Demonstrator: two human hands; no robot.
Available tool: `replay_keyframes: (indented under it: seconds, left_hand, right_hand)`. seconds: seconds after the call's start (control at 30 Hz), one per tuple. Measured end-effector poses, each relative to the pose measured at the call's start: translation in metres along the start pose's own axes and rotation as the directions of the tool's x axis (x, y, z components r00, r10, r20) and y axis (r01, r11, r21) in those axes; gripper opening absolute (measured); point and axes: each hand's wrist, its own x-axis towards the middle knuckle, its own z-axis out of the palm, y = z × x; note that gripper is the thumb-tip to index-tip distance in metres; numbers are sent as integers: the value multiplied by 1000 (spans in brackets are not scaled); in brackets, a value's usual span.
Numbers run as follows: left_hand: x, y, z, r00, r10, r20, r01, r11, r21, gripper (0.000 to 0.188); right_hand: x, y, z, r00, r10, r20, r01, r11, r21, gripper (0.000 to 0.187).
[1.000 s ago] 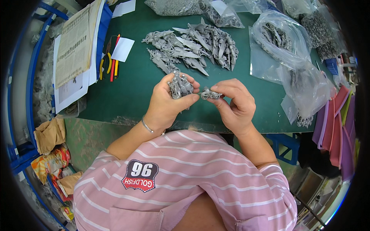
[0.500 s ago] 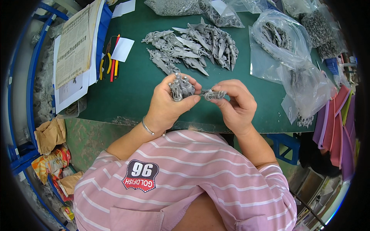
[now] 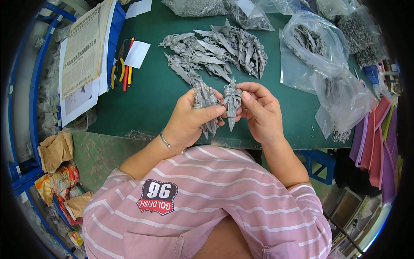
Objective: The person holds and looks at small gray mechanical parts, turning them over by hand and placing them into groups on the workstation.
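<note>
My left hand (image 3: 183, 118) is closed around a bunch of grey dagger-shaped pieces (image 3: 206, 98), their pointed blades sticking out below the fingers toward me. Between the thumb and fingers of my right hand (image 3: 264, 115) is a single grey dagger-shaped piece (image 3: 232, 100) with an ornate, looped upper part. Its tip points toward my body, and the left fingertips are close beside it; whether they touch it I cannot tell. Just beyond both hands, a pile of similar grey pieces (image 3: 215, 49) lies on the green tabletop (image 3: 142, 110).
Pliers (image 3: 118, 69), a red pen (image 3: 126, 77) and a white paper slip (image 3: 137, 55) lie at left beside a stack of papers (image 3: 84, 52). On the right rests an opened clear plastic bag (image 3: 340, 86) with grey parts. More filled bags (image 3: 194, 7) line the far edge.
The bunch in my left hand has turned so its blades point toward me. My right hand has turned its single piece from sideways to lengthwise, tip toward me.
</note>
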Motion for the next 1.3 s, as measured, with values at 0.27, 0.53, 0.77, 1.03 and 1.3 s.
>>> replay_keyframes:
  seconds: [0.27,0.53,0.77,1.03,1.3]
  left_hand:
    - [1,-5,-3,999,36,-2,-36,998,58,30]
    - [1,-5,-2,998,57,2,-57,994,93,30]
    - [0,-5,-1,999,53,7,-54,995,81,29]
    - [1,-4,-2,999,48,23,-49,997,65,28]
    - [1,0,0,999,30,-11,-29,998,59,28]
  right_hand:
    - [0,1,-2,999,-34,8,35,996,-83,22]
    - [0,1,-1,997,-73,22,75,991,-111,22]
    - [2,3,-2,1000,21,8,-20,999,-50,20]
    - [1,2,-3,998,35,48,-39,995,91,16]
    - [4,6,-10,969,57,241,-194,780,595,32]
